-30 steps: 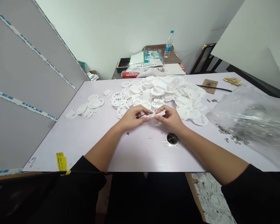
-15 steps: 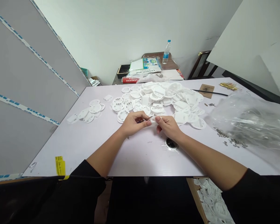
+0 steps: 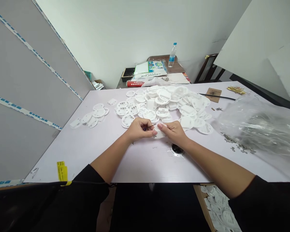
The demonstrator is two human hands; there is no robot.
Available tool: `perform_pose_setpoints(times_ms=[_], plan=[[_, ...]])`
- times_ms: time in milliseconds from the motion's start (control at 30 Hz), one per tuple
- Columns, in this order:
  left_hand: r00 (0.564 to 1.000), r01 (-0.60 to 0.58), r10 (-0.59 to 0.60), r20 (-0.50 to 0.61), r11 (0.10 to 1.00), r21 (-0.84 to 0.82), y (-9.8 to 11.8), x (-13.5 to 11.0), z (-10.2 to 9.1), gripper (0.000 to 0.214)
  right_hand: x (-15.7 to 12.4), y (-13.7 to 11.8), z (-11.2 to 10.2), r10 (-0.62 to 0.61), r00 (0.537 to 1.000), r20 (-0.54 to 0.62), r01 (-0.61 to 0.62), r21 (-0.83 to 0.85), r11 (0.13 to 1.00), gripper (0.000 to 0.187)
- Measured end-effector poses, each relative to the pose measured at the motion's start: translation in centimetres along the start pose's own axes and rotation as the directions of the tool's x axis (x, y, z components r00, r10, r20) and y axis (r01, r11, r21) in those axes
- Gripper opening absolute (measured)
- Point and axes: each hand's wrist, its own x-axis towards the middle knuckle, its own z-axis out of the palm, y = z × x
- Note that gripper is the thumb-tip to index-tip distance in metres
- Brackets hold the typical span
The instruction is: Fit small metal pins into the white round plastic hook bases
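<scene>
Standing by the desk, you can see a person's two bare hands working close together just in front of a big heap of white plastic discs (image 3: 159,103). The left hand (image 3: 140,129) is curled shut, its fingertips pinching a thin metal piece (image 3: 152,124) with a dark end. The right hand (image 3: 174,132) is closed on a white plastic piece (image 3: 159,132), which sits between the two hands, just above the desk top and right at the near edge of the heap.

The desk (image 3: 140,161) is pale, and a smaller group of the same discs (image 3: 94,114) lies to the left. Just past the right hand sits a round roll of tape (image 3: 177,149), though it is hard to be sure from here. Further right lies a clear plastic bag (image 3: 258,125) with small metal bits (image 3: 239,145) scattered beside it. At the far edge are a cardboard square (image 3: 213,95), a long black stick (image 3: 216,96) and a little gold pile (image 3: 236,90). A yellow tag (image 3: 62,171) sits at the near left corner, and more white pieces fill a cardboard box (image 3: 216,209) under the desk.
</scene>
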Motion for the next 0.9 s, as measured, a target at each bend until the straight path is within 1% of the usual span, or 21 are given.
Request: perform_pose_setpoints(times_ms=[100,200,300,400,467,667,733,767,867,900], plan=[[1.000,0.011,-0.010,-0.018,0.999,0.043,0.09,-0.11,0.16,0.031,0.03,-0.05,-0.06,-0.027,0.999,-0.020,0.025,-0.062,0.998,0.065],[0.998,0.030,-0.022,-0.066,0.993,0.118,0.41,-0.12,0.36,0.031,0.07,-0.02,-0.12,-0.042,0.998,-0.054,0.035,-0.134,0.990,0.065],[0.994,0.022,0.001,-0.113,0.980,0.198,0.71,-0.03,0.44,0.029,0.07,0.03,-0.09,-0.081,0.992,-0.098,0.056,-0.230,0.972,0.065],[0.992,0.008,0.024,-0.122,0.967,0.255,0.76,0.07,0.38,0.028,0.06,0.10,0.04,-0.136,0.983,-0.122,0.090,-0.325,0.941,0.065],[0.993,0.005,0.028,-0.116,0.960,0.279,0.68,0.14,0.32,0.027,0.07,0.17,0.13,-0.148,0.981,-0.122,0.097,-0.353,0.931,0.064],[0.993,-0.013,0.050,-0.105,0.946,0.325,0.38,0.20,0.20,0.027,0.10,0.32,0.29,-0.126,0.985,-0.116,0.077,-0.359,0.930,0.064],[0.994,-0.003,0.039,-0.102,0.944,0.329,0.33,0.12,0.21,0.029,0.03,0.39,0.33,-0.098,0.988,-0.116,0.053,-0.337,0.940,0.064],[0.995,0.005,0.029,-0.099,0.945,0.328,0.32,0.07,0.23,0.030,0.00,0.45,0.34,-0.066,0.991,-0.113,0.029,-0.305,0.952,0.064],[0.996,0.021,0.009,-0.091,0.949,0.316,0.45,-0.05,0.28,0.030,0.00,0.74,0.29,0.052,0.997,-0.054,-0.060,-0.167,0.984,0.064],[0.996,0.014,0.014,-0.090,0.951,0.310,0.55,-0.07,0.21,0.029,0.06,0.86,0.22,0.062,0.997,-0.038,-0.067,-0.144,0.987,0.065]])
